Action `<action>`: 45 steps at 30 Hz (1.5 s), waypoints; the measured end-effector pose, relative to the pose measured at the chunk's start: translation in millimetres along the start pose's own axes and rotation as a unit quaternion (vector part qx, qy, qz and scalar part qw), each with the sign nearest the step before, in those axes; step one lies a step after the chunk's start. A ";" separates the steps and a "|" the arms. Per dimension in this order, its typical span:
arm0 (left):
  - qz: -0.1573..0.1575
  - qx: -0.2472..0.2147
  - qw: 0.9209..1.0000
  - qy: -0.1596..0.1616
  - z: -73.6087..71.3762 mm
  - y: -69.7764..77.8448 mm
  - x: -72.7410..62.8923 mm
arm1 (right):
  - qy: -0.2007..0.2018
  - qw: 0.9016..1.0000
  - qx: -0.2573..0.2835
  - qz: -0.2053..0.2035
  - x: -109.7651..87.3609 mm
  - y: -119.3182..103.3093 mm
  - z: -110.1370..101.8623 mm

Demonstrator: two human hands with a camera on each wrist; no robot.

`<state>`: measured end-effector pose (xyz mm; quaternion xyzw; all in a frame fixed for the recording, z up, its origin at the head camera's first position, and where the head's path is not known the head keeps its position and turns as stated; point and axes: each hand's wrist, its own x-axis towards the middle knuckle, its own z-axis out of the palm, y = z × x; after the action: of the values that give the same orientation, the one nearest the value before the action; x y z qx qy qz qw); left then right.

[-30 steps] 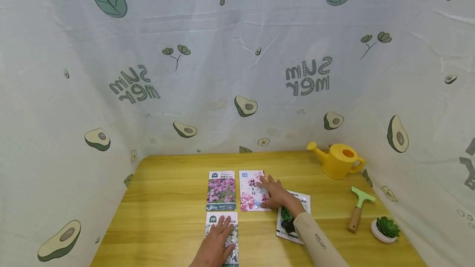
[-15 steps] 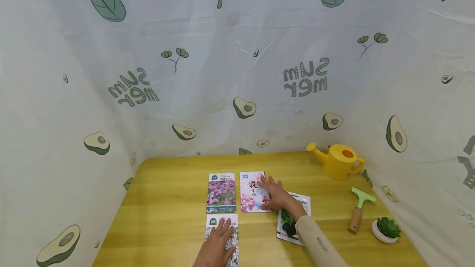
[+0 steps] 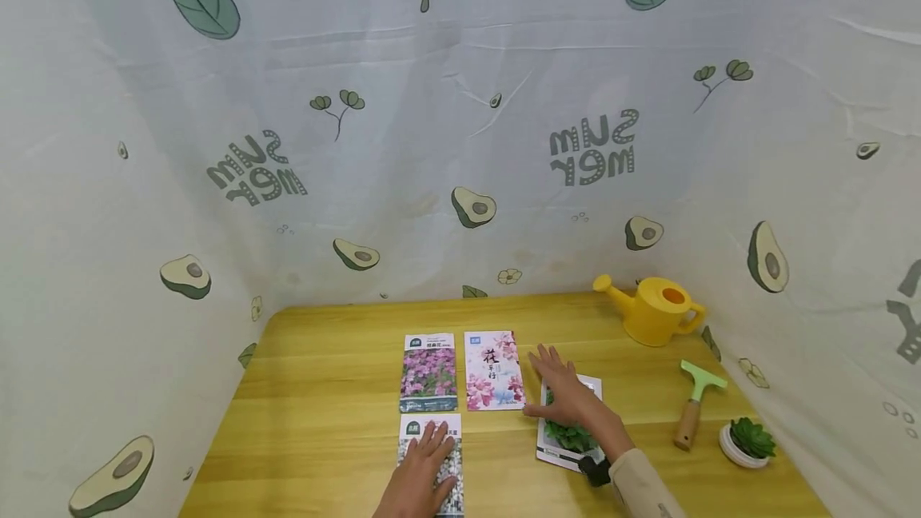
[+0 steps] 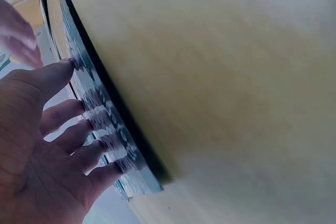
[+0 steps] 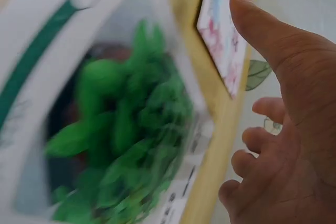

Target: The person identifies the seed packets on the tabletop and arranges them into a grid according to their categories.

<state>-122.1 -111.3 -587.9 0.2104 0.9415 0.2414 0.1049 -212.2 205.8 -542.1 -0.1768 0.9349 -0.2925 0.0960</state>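
Observation:
My left hand (image 3: pixel 420 474) lies with spread fingers on a seed packet printed with white flowers (image 3: pixel 453 466); in the left wrist view its fingertips touch the packet's face (image 4: pixel 113 129). Over a packet with a green leafy plant (image 3: pixel 568 438) hovers my right hand (image 3: pixel 564 390), fingers extended and holding nothing. That packet sits slightly askew and is partly hidden by the hand; its green picture (image 5: pixel 121 124) fills the right wrist view. Left of the right hand lies a pink blossom packet (image 3: pixel 495 370). Beside it is a purple flower packet (image 3: pixel 429 374), directly above the white-flower one.
A yellow watering can (image 3: pixel 655 312) stands at the back right of the wooden table (image 3: pixel 309 390). In front of it lie a green-headed tool with a wooden handle (image 3: pixel 694 406) and a small potted succulent (image 3: pixel 748 444). A printed curtain (image 3: pixel 403 142) surrounds the table.
My right hand has left the pink blossom packet and moved right and toward me, over the green plant packet. The left hand stays on the white-flower packet.

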 end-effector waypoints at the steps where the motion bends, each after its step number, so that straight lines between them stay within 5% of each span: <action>1: 0.000 0.002 1.000 0.001 -0.5 0.7 0.0 | 0.000 1.000 -0.007 0.007 -5.6 2.1 0.1; 6: 0.003 0.013 1.000 0.003 -2.6 3.0 -0.2 | -0.005 0.999 -0.020 0.041 -24.8 14.4 4.4; 15: -0.002 0.019 1.000 0.011 -2.7 3.3 0.4 | 0.002 0.999 -0.004 0.042 -36.7 27.5 16.3; 45: -0.007 0.027 1.000 0.009 1.5 1.5 0.9 | 0.026 0.998 0.019 0.061 -64.4 14.3 38.1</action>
<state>-121.9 -109.2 -588.6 0.2046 0.9500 0.2173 0.0921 -146.2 222.1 -576.3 -0.1100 0.9405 -0.3078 0.0929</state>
